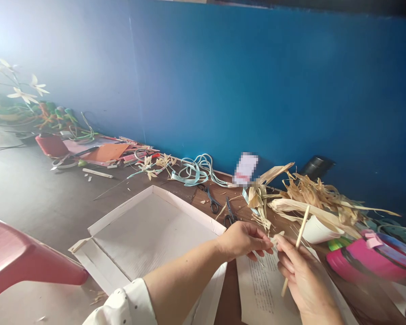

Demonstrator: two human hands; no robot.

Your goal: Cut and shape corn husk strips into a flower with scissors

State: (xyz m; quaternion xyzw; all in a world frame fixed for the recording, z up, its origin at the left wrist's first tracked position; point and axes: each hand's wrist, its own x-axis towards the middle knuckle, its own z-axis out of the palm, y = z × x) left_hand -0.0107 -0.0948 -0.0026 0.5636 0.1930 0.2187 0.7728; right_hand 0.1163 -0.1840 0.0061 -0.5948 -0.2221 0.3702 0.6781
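My right hand [304, 275] is closed around a thin pale wooden stick [303, 225], which slants up between the fingers. Its thumb and forefinger also pinch a small pale piece, apparently corn husk [276, 239]. From the left, my left hand [245, 241] reaches in with its fingertips together right beside that piece; what they grip, if anything, is too small to make out. Beneath both hands lies a printed sheet of paper [257, 289]. Just beyond the left hand are two pairs of scissors, one black-handled [229, 212] and the other dark [213, 201].
An open white box lid [155, 234] lies left of the paper. Dried corn husks [311, 194], a white cup [320, 230] and a pink container [362, 259] stand to the right. Light blue ribbon [189, 171] and husk flowers [150, 167] lie along the blue wall. A pink stool [27, 257] is at left.
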